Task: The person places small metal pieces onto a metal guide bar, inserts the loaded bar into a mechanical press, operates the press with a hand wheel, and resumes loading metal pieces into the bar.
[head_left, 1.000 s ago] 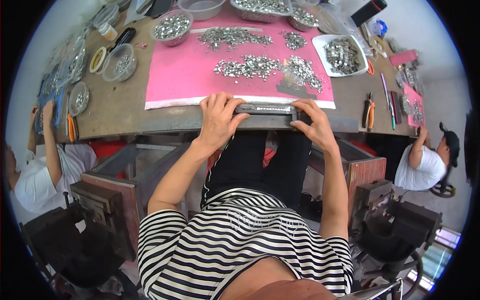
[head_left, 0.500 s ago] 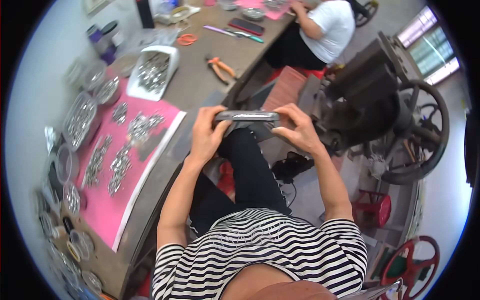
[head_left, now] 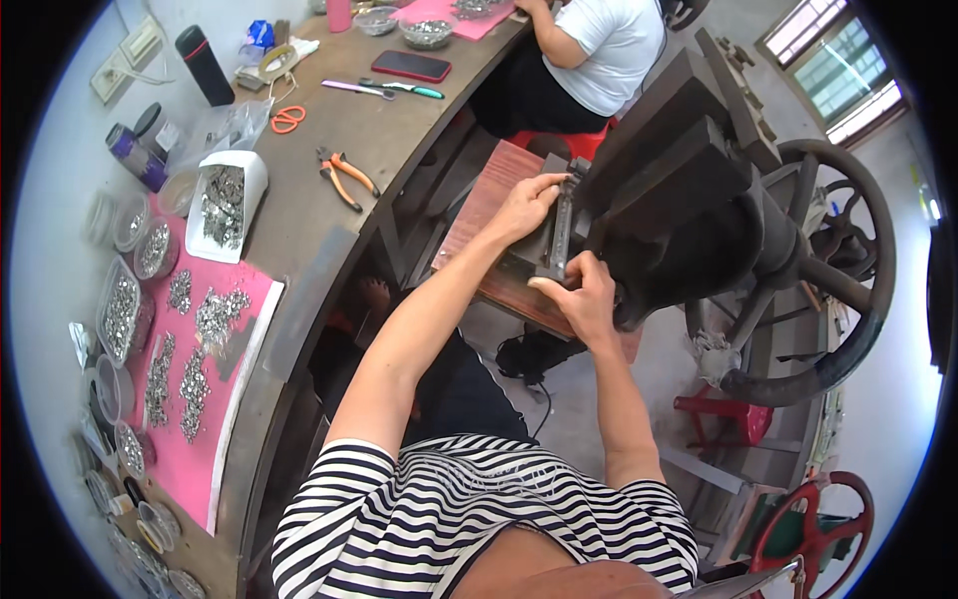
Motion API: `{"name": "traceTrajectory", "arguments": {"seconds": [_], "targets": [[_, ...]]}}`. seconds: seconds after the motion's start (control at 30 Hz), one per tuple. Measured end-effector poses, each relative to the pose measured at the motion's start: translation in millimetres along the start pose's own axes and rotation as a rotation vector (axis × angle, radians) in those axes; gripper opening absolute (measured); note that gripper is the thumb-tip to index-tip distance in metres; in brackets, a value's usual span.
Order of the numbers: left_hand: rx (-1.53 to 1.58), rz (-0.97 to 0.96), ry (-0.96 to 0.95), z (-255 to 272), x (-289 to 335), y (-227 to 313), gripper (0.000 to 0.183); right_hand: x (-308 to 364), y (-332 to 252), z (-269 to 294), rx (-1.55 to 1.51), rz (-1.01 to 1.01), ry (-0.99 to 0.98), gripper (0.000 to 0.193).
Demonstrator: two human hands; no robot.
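Your left hand (head_left: 526, 205) grips the far end of a long, narrow metal bar (head_left: 557, 232), fingers curled round it near the top. Your right hand (head_left: 584, 296) closes on the near end of the same bar, thumb pressed on its side. The bar stands on edge, running away from you, against the dark body of the press (head_left: 689, 215); below it lies a reddish wooden board (head_left: 489, 225), though whether the bar touches the board cannot be told. Both forearms reach forward from your striped shirt (head_left: 479, 519).

The press carries a large handwheel (head_left: 848, 270) on its right side. A red stool (head_left: 733, 414) stands on the floor below the wheel, and a second red wheel (head_left: 813, 519) shows at the lower right.

The tabletop (head_left: 299, 220) curves along your left. Near its left edge a pink mat (head_left: 215, 439) holds small heaps of metal parts (head_left: 215, 317). Clear bowls (head_left: 120, 314) of the same parts line the mat's outer side. A white tray (head_left: 228, 205) of parts sits just beyond the mat. Further along lie orange-handled pliers (head_left: 339, 178), orange scissors (head_left: 287, 120), a phone (head_left: 410, 66) and a black flask (head_left: 203, 65).

At the tabletop's far end another person (head_left: 589, 45) in a white shirt sits on a red seat, well apart from your hands.
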State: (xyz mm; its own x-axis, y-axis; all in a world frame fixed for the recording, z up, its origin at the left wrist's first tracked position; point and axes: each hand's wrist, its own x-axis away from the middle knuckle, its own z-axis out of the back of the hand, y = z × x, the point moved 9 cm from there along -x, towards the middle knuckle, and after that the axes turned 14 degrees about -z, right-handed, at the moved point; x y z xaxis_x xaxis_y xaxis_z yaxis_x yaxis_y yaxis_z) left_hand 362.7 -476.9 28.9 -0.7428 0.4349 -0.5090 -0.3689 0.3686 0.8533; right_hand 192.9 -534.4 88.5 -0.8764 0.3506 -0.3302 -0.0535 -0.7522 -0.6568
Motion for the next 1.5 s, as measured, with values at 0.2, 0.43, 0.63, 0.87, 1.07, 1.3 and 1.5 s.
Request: {"name": "traceTrajectory", "arguments": {"seconds": [0.2,0.43,0.63,0.87,1.07,1.3,1.5], "targets": [[-0.181,-0.103,-0.099,-16.8,0.1,8.8,0.039,5.9,-5.7,-1.7,0.050,0.126,0.126,0.044],[-0.177,-0.016,-0.228,2.7,52.5,34.9,0.060,60.6,-92.8,170.7,0.479,0.404,0.443,0.042],[-0.441,-0.108,-0.399,-17.3,75.9,59.0,0.114,151.7,28.8,317.5,0.086,-0.027,1.309,0.031],[-0.487,-0.136,-0.358,-11.7,77.1,58.3,0.110,98.9,58.3,305.6,-0.241,-0.299,0.782,0.017],[-0.605,-0.164,-0.458,-27.2,61.2,57.4,0.105,16.0,-9.5,386.2,-0.039,-0.435,0.525,0.029],[-0.621,-0.138,-0.483,-39.3,46.0,49.3,0.107,-73.9,0.7,441.5,0.049,-0.502,0.258,0.030],[-0.615,-0.141,-0.471,-38.7,41.9,45.3,0.108,-66.4,-1.7,433.6,-0.060,-0.435,0.294,0.027]]}}
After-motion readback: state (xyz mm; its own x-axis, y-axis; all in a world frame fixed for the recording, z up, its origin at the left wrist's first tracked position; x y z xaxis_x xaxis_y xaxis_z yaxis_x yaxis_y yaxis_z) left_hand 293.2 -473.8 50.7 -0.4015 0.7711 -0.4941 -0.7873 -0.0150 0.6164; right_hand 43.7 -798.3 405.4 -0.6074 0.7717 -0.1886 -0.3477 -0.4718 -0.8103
